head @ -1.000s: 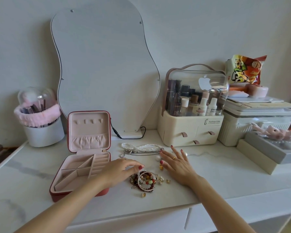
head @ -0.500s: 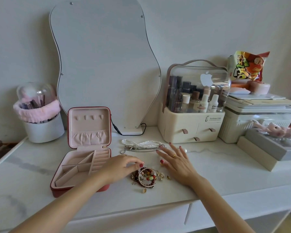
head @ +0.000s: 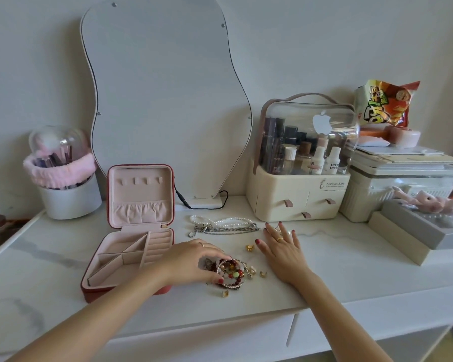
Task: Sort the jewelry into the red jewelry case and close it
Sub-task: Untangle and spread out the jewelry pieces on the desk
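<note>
Left hand [head: 191, 262] on bracelets [head: 232, 273] (case [head: 131, 259] open)

Jewelry case [head: 131, 259] left of bracelet pile [head: 230, 273]; necklaces [head: 222, 225] behind.

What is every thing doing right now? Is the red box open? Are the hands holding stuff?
red jewelry case: open, lid upright, compartments look empty
bracelet pile: on the table beside the case
left hand: fingers curled around the bracelet pile
right hand: flat on the table, fingers spread, holding nothing
necklaces: lying stretched out on the table
gold earring: loose on the table
cosmetics organizer: clear cover shut, drawers shut
</note>
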